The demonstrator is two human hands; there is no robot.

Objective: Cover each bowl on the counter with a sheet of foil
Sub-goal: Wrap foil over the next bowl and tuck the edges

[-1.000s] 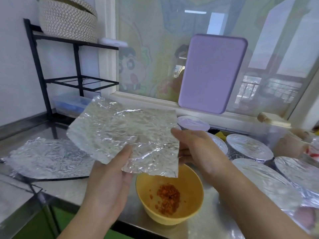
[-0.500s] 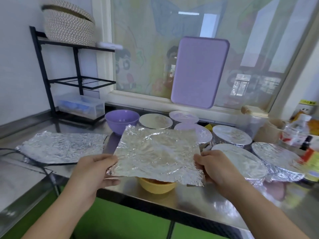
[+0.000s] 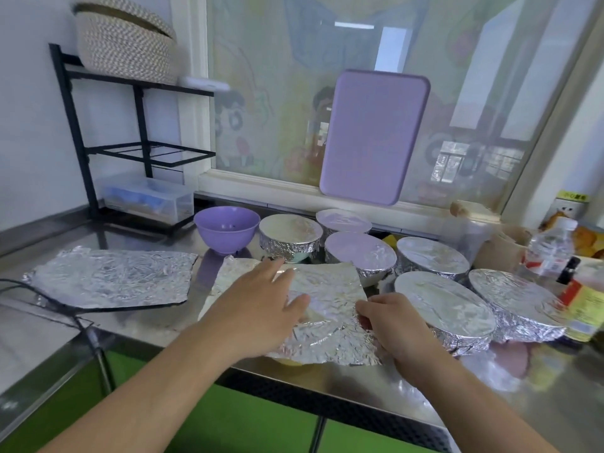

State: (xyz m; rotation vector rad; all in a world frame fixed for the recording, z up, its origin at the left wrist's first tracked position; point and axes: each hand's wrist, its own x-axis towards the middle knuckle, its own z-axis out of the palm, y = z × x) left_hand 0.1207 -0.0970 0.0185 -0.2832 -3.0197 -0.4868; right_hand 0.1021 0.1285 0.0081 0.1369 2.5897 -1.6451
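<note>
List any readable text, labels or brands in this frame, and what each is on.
None can be read.
Water bottle: red and white label, print too blurred.
Yellow sticker above the wall socket: dark characters, too small.
Yellow bottle at the right edge: label blurred.
Window glass: cartoon drawings only, no words.
Foil sheet and purple bowl: no markings.

Silver foil sheet (image 3: 327, 308), purple bowl (image 3: 226, 228)

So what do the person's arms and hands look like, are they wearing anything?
Both forearms are bare, with no sleeves showing. The left hand and the right hand have no gloves, rings, watch or bracelets that I can see. The fingers are bare too.
</note>
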